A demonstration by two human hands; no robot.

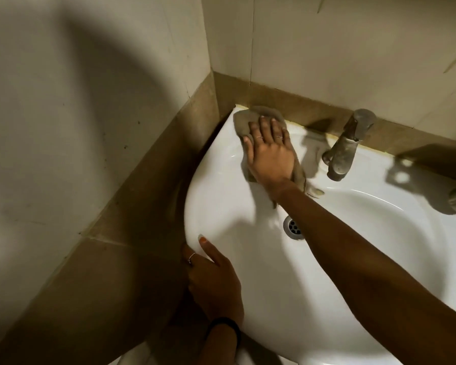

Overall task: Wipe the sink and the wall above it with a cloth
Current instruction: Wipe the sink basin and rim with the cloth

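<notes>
A: Where is the cloth?

B: On the back left corner of the white sink, on the flat rim just beside the brown tile strip at the foot of the wall. It trails down the rim toward the bowl.

A: Which of the hands has it?

B: The right hand. It lies flat on the cloth with the fingers straight and spread, pressing it against the rim. That arm reaches across the bowl, over the drain.

A: And the left hand?

B: It holds the left edge of the sink. The thumb lies on top of the rim and the fingers curl under and behind the edge, mostly hidden.

A: Anything else nearby?

B: A dull metal tap stands on the back rim, to the right of the cloth and apart from it. Pale tiles cover the wall above the brown strip.
</notes>
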